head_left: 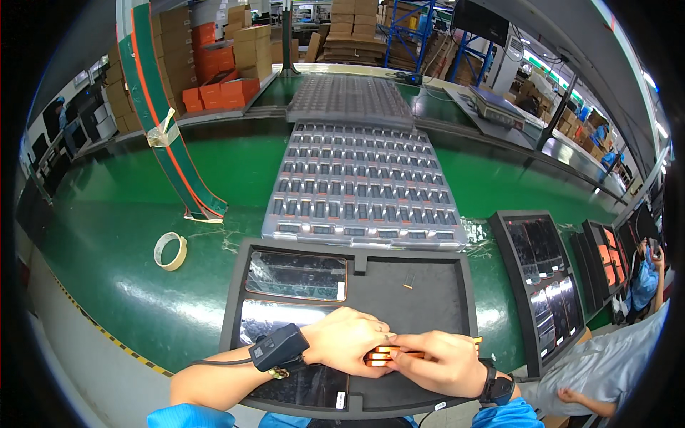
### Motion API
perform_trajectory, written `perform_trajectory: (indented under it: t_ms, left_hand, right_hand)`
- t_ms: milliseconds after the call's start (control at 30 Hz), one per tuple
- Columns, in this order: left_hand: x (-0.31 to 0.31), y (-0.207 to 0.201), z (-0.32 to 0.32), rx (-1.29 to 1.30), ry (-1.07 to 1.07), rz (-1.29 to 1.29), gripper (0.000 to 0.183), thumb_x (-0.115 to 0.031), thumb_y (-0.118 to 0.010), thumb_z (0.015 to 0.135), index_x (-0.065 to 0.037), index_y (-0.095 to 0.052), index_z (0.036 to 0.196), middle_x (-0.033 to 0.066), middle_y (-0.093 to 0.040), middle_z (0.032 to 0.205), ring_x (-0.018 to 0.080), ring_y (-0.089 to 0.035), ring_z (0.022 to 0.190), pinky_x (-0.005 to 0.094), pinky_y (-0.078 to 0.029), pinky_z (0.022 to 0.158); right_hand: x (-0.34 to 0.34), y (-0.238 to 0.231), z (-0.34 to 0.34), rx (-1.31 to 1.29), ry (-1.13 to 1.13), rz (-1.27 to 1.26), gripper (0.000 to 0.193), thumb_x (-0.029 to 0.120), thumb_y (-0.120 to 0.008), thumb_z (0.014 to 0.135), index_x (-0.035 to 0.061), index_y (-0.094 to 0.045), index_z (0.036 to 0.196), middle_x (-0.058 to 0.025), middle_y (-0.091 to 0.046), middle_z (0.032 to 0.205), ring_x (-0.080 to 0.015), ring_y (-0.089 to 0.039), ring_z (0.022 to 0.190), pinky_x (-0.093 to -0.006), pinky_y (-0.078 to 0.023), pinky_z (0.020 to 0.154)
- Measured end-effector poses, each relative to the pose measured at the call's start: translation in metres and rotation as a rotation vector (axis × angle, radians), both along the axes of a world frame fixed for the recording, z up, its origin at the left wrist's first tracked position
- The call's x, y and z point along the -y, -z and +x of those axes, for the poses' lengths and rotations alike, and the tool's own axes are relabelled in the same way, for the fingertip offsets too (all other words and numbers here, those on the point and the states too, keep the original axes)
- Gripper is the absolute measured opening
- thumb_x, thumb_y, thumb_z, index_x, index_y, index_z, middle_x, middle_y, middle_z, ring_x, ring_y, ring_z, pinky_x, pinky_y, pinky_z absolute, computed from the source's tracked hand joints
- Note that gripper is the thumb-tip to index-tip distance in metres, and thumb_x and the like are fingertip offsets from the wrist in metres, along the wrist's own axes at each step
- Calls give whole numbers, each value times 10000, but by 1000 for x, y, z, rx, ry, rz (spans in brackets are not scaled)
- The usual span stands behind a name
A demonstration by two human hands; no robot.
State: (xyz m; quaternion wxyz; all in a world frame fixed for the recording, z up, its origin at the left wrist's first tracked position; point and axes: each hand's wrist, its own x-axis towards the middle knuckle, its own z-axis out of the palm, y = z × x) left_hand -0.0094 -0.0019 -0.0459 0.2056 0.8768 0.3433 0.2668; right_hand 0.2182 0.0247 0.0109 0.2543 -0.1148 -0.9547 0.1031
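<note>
Orange-edged flat part pinched between both hands over the black tray, near its front edge. Left hand closed on the part's left end, right hand closed on its right end; fingertips meet at the middle. Long axis runs left to right, parallel to the tray's front edge. Both hands equally near. Grey compartment tray lies beyond on the green surface; tape roll toward the left edge.
</note>
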Motion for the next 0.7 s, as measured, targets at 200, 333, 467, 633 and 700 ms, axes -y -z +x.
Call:
perform_trajectory:
  t_ms: [200,333,467,633,700]
  left_hand:
    - [0,1,-1,-80,10,-59,392,-399,-711,785,-94,-667,1028,82,-667,831,286,-680,813,401,-552,651]
    - [0,-3,3,-53,-11,57,349,-431,-722,807,-105,-601,845,41,-598,751,239,-649,726,366,-525,568]
    - [1,-6,3,-123,3,47,378,-462,-702,833,-107,-574,805,42,-571,723,234,-638,702,367,-512,560]
    - [1,-10,4,-118,1,48,405,-489,-676,858,-108,-558,795,37,-543,699,223,-608,657,358,-480,531]
    - [2,-10,2,-102,-12,67,403,-488,-673,862,-108,-559,797,38,-543,699,221,-606,654,355,-480,530]
  right_hand:
    - [8,-21,-5,143,3,334,324,385,-841,740,172,-725,955,38,-696,1153,-91,-656,858,-219,-518,645]
    - [-18,-26,6,98,-103,10,217,245,-749,847,160,-735,1046,27,-710,1074,-143,-675,825,-274,-564,680]
    - [-92,-8,22,168,-9,-385,263,90,-659,893,102,-705,1152,-84,-702,1101,-274,-679,940,-379,-551,829]
    - [-120,41,-4,186,131,-84,214,134,-643,909,156,-697,1115,-27,-608,1042,-230,-621,991,-348,-536,823]
    - [-117,38,-8,193,136,-46,204,151,-647,907,156,-686,1107,-21,-603,1029,-224,-614,976,-346,-537,814]
